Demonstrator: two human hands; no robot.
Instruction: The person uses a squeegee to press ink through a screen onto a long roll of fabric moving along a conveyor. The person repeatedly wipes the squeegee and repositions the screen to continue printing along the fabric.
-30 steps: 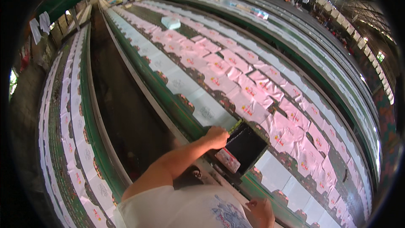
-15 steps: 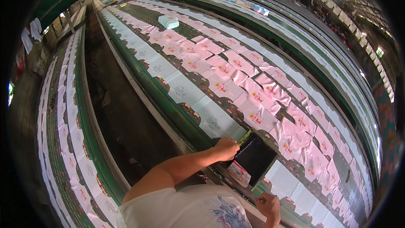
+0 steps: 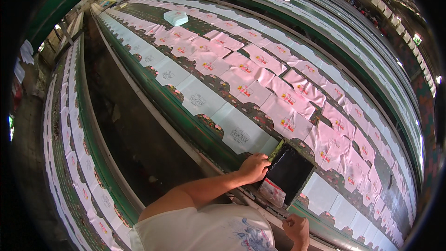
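A dark rectangular screen-printing frame (image 3: 291, 169) lies across the near row of pale cloth pieces, at the long table's near edge. My left hand (image 3: 255, 168) is closed on its left side. Inside the frame, at the end nearest me, rests a flat block (image 3: 272, 192) with a red and whitish face; neither hand touches it. My right hand (image 3: 296, 227) is closed beside the frame's near right corner, with its fingers curled in; whether they hold anything is hidden. Left of the frame, a pale cloth piece (image 3: 232, 117) carries a dark line print.
Pink cloth pieces (image 3: 267, 111) with red and yellow prints cover the table's middle. A stack of pale blue cloths (image 3: 175, 17) sits farther up. A dark aisle (image 3: 139, 153) separates this table from another cloth-covered one (image 3: 69, 148) at left. More long tables stretch off right.
The view has shifted a little, so the table and frame appear farther right. The person at the far table has mostly left the picture. My left hand keeps its hold on the frame.
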